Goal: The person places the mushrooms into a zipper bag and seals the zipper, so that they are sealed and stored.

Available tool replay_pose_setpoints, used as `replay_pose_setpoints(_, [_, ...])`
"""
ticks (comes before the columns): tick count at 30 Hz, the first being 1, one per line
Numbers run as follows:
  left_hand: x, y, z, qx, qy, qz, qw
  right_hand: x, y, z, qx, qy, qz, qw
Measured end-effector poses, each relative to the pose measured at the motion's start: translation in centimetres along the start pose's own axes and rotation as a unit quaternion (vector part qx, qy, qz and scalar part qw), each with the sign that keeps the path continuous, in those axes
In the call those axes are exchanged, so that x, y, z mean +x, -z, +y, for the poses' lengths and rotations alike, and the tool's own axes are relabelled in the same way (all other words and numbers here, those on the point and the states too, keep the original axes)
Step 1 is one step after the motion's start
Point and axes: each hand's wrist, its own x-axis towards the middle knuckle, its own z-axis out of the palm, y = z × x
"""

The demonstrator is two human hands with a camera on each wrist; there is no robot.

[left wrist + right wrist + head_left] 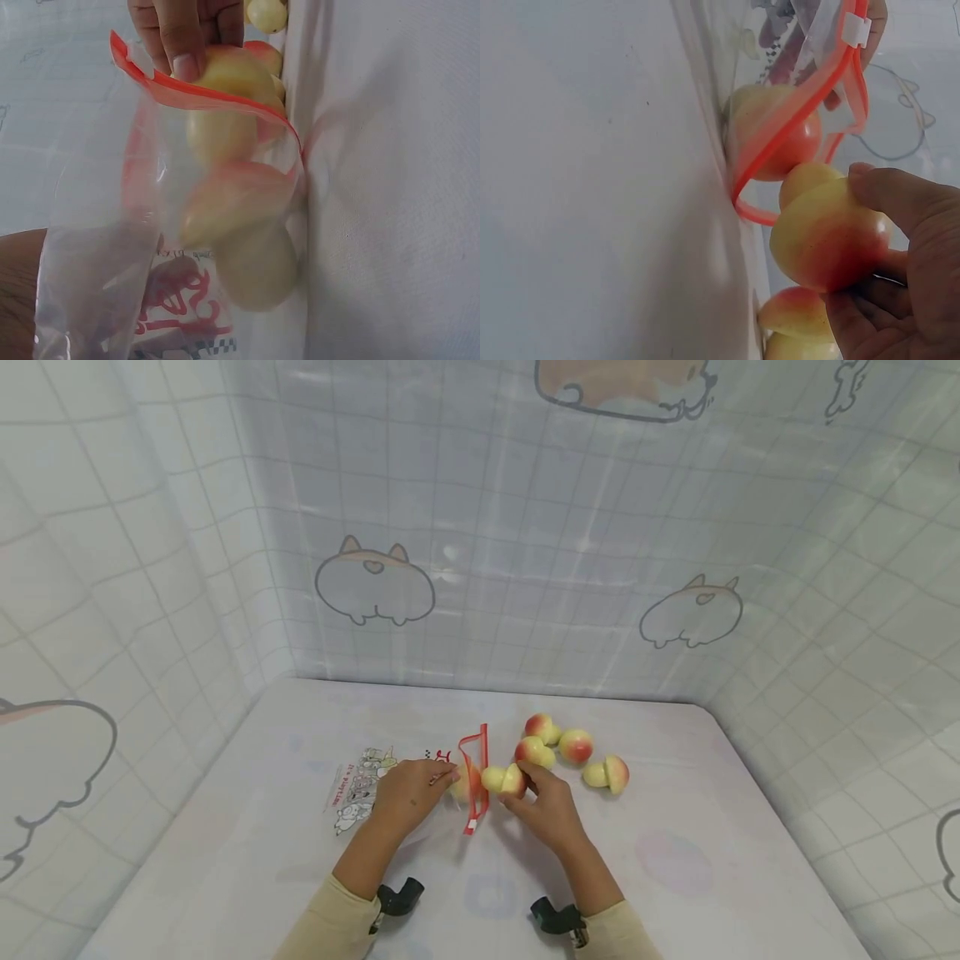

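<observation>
A clear plastic zip bag (473, 752) with a red zip edge lies on its side, its mouth open toward the right. My left hand (408, 793) pinches the bag near its mouth. One toy mushroom (255, 262), yellow with a reddish cap, is inside, seen through the plastic. In my right hand (551, 806) another toy mushroom (832, 236) is gripped by the cap between thumb and fingers. Its yellow stem (806, 184) points into the bag's mouth. A white slider (855, 30) sits on the red zip edge in the right wrist view.
Several more toy mushrooms lie beyond and right of my right hand, among them a round one (576, 747) and one on its side (607, 774). Printed cartoon figures (367, 785) mark the bag's left part. A white patterned curtain (480, 568) surrounds the white table (675, 893).
</observation>
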Motion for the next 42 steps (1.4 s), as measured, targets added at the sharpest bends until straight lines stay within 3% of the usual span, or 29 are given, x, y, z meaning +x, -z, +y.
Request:
replay_pose_setpoints(26, [0.0,0.3,-0.2,0.004,-0.052,0.028,0.9982,1.0,-2.6,0.0,0.063,0.014,-0.029,0.9975])
replay_pose_setpoints(42, [0.1,0.3,0.0,0.011,-0.052,0.030,0.9982,1.4,-4.2,-0.4,0.071,0.005,-0.047,0.9964])
